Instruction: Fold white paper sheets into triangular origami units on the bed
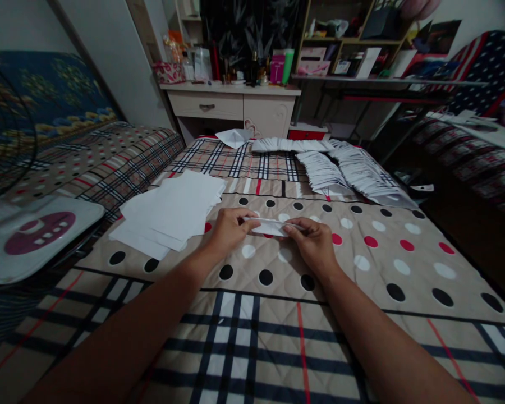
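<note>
Between my two hands, just above the bed, is a folded piece of white paper (267,226), seen nearly edge-on. My left hand (232,227) pinches its left end between thumb and fingers. At its right end my right hand (312,240) is closed in the same kind of pinch. To the left of my hands lies a loose, spread stack of white sheets (179,205). Beyond them to the right, rows of folded papers (357,171) lie packed closely together, with another row (290,145) along the far side.
The bed (273,348) has a dotted and plaid quilted cover. A lone white paper (234,138) rests near its far edge. A white stool-like seat (42,235) with a purple print stands at left. Behind the bed are a white dresser (210,105) and a desk (387,81).
</note>
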Demonstrator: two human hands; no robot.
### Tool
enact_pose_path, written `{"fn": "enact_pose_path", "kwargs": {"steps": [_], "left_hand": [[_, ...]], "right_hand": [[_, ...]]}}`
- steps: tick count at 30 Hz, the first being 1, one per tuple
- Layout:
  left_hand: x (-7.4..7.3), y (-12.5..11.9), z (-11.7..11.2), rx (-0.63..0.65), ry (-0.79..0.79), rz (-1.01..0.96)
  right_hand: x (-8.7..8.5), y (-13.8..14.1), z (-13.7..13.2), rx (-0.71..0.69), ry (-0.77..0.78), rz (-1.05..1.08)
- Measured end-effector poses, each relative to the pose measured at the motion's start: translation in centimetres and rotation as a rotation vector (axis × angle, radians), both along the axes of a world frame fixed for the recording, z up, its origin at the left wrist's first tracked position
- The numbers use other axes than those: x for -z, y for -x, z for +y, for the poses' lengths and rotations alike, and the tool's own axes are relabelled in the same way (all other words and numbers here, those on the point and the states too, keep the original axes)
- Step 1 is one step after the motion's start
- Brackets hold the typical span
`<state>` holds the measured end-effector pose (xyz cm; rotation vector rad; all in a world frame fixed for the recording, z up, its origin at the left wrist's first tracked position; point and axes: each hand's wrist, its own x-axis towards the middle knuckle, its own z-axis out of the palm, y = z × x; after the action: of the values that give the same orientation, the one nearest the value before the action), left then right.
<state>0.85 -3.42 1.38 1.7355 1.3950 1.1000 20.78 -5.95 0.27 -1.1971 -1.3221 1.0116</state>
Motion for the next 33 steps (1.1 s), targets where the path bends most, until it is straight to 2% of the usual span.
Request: {"fn": "enact_pose_path", "kwargs": {"steps": [2,6,9,13,15,17,21,26,29,33], "left_hand": [[-0.1,0.1,0.1,-0.002,0.029,-0.075],[-0.3,0.2,0.2,-0.001,0.057,-0.167],[-0.3,0.4,0.4,-0.053,0.095,-0.262],[-0.3,0.5,0.6,-0.144,0.123,-0.394],[-0.3,0.2,0.5,-0.101,0.141,-0.449],[-0.4,-0.3,0.2,0.001,0.168,-0.462],[-0.7,-1.5,-0.7,0.154,0.225,-0.398],[-0.7,-3.2,-1.7,0.08,0.158,-0.596],[-0.5,-3.9,-2.1,0.08,0.139,-0.62],[-0.4,-4.0,-2.4,0.152,0.178,-0.569]], "right_hand": [[0.0,0.0,0.1,-0.044,0.039,0.023],[-0.1,-0.1,0.0,-0.058,0.031,-0.114],[-0.3,-0.3,-0.2,-0.032,0.007,-0.178],[-0.5,0.2,-0.6,0.024,0.017,-0.12],[-0.7,0.8,-0.8,0.051,0.03,-0.072],[-1.0,1.4,-1.0,0.059,0.034,-0.023],[-1.3,2.3,-1.4,-0.011,0.063,0.109],[-1.3,3.1,-1.7,-0.057,0.03,0.397],[-1.3,3.6,-1.9,-0.113,0.024,0.342],[-1.5,3.8,-2.2,-0.104,0.028,0.225]]}}
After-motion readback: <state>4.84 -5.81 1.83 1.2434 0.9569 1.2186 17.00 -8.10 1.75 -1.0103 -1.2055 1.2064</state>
